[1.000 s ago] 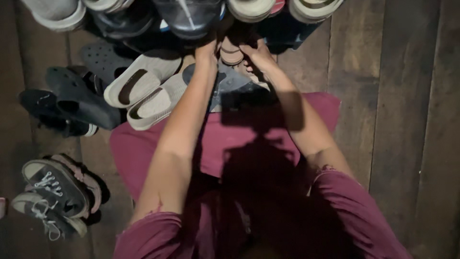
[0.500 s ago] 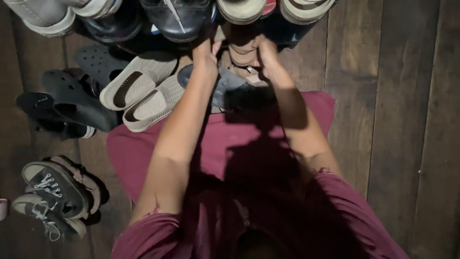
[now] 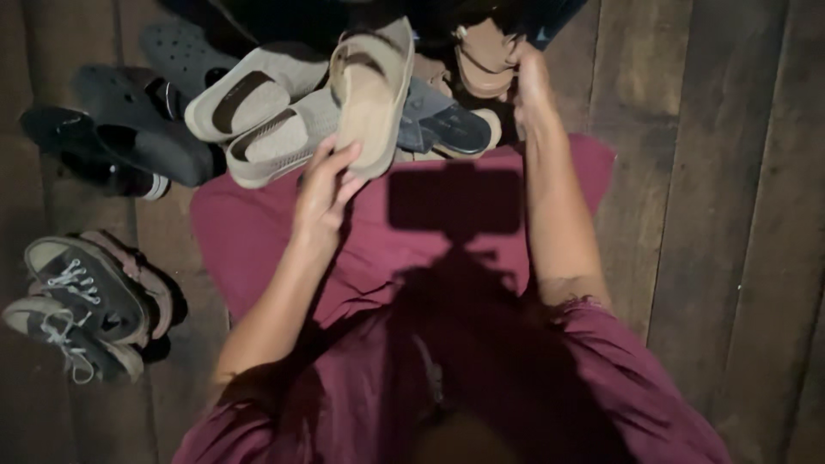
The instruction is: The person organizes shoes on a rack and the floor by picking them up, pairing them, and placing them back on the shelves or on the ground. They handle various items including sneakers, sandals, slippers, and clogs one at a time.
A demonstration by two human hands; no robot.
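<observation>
Your left hand has a tan sandal by its heel end, fingers curled around the near edge and thumb on the sole side, so the sandal stands lifted and tilted, toe pointing away from you, above the far edge of the maroon cloth over your lap. Your right hand is closed on a brown sandal at the far side of the pile; the fingers wrap its right edge, though in the dim light I cannot tell how much of the strap they catch. Between the two sandals lies a dark blue-grey slipper, resting partly on the cloth's far edge. Just left of the tan sandal sit two beige slip-ons, side by side and angled, one overlapping the cloth. Further left on the wooden floor lie black clogs, piled loosely. Near the floor's left edge, well apart from your hands, a pair of dark laced sneakers lies with white laces showing. A camera's shadow falls on the cloth between your forearms.
</observation>
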